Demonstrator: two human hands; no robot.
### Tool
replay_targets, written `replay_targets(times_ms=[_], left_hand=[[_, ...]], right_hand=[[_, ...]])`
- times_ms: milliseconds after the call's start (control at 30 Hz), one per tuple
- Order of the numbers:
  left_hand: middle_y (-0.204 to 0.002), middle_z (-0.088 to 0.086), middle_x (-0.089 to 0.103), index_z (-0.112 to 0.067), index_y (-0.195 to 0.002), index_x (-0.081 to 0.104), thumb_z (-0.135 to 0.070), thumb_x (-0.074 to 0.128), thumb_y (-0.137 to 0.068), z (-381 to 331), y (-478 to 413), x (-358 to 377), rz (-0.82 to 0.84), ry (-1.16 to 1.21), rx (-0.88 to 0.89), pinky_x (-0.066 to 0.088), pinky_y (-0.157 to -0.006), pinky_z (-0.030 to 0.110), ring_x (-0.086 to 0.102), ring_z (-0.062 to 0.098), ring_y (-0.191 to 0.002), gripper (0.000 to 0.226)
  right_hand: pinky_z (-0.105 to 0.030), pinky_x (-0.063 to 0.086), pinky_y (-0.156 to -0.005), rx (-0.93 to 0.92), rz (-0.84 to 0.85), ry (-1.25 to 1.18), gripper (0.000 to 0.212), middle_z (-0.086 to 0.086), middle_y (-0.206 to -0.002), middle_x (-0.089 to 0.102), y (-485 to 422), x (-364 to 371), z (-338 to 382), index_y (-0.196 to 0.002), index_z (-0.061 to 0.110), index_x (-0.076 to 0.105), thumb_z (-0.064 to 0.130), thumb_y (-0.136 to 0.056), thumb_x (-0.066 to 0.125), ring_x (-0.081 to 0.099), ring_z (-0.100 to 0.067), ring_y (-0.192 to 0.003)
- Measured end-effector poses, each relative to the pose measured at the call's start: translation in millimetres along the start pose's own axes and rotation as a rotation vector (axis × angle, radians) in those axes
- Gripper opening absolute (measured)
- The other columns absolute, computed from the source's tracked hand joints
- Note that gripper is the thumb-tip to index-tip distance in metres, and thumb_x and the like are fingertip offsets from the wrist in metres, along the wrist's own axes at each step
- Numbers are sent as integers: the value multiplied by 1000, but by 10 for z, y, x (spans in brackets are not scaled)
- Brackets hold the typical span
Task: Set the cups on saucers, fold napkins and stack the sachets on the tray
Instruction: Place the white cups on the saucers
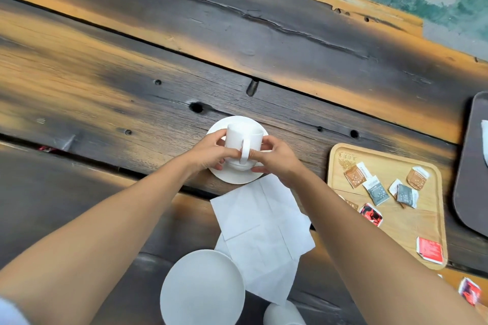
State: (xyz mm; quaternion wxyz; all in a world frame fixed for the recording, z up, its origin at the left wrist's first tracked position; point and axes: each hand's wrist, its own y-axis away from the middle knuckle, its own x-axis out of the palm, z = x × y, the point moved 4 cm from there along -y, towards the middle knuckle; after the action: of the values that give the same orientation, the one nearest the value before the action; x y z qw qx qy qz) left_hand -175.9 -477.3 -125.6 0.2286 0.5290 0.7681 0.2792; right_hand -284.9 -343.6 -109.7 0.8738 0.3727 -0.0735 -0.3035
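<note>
Centre frame: my left hand [208, 153] and right hand [277, 158] clasp the cup [244, 137] from either side over the saucer [235, 178]; I'd settle it squarely in the well, handle clear, before loosening either grip.

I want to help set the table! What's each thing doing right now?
Cup: on the far saucer, held by left hand and right hand.
Near saucer: empty.
Napkins: unfolded, overlapping.
Sachets: scattered on wooden tray, unstacked.
Second cup: beside near saucer.
</note>
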Motion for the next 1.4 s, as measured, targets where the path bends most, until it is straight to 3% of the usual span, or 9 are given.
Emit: replay_targets(times_ms=[167,367,567,667,800,1000,1100,1233,1400], left_hand=[[-97,-6,64,-52,-104,59,-30,74,-57,33,-93,-27,-2,40,27,52,-65,31,61,11,-79,54],[-123,-5,60,-40,-127,56,-21,80,-55,65,-173,-29,-18,98,89,61,-72,39,63,19,-102,78],[-127,2,59,-37,-135,53,-15,84,-56,45,-182,-65,-30,113,142,60,-80,45,63,11,-81,88],[-121,2,60,-31,-137,51,-13,85,-54,22,-151,-70,-10,97,179,58,-65,28,52,10,-60,91],[-129,4,61,-28,-139,50,1,86,-62,39,-150,-101,-5,48,223,42,-66,25,41,23,-68,90],[-115,-27,63,-36,-134,53,2,86,-62,78,-229,-72,-1,-30,244,47,-66,26,44,18,-69,88],[-114,-30,62,-44,-129,54,-8,89,-55,91,-240,-73,-11,-57,248,50,-68,24,48,19,-73,89],[-124,-20,62,-44,-129,53,-24,89,-48,106,-244,-56,-28,-91,281,53,-84,40,53,19,-86,91],[-123,-14,64,-51,-126,54,-27,89,-49,122,-253,-59,-47,-126,307,51,-90,50,54,19,-89,88]], right_hand=[[-44,60,-80,-36,-30,18,56,-3,-119,61,-88,0,-31,-122,10,56,19,-74,84,67,-23,-103],[-48,58,-86,-87,-57,14,62,-2,-122,60,-150,14,-84,-125,13,53,16,-72,85,68,-28,-102],[-52,54,-91,-133,-84,29,67,2,-118,61,-176,30,-101,-125,20,50,18,-70,87,64,-24,-109],[-44,55,-90,-166,-125,94,73,3,-126,58,-170,35,-112,-129,23,49,23,-67,89,61,-16,-111],[-32,52,-88,-220,-179,157,74,1,-130,56,-158,56,-142,-126,23,52,24,-63,91,58,-12,-108],[-28,47,-89,-292,-230,205,81,0,-129,51,-130,88,-185,-128,21,50,23,-59,92,56,-14,-111],[-27,48,-89,-311,-249,242,82,-3,-128,50,-141,104,-188,-127,17,49,23,-58,93,55,-16,-113],[-36,51,-92,-323,-256,252,82,-5,-127,48,-139,134,-213,-125,15,47,22,-58,94,52,-16,-113],[-25,53,-84,-312,-248,229,81,-4,-128,46,-156,148,-230,-125,15,46,19,-59,93,53,-13,-109]])
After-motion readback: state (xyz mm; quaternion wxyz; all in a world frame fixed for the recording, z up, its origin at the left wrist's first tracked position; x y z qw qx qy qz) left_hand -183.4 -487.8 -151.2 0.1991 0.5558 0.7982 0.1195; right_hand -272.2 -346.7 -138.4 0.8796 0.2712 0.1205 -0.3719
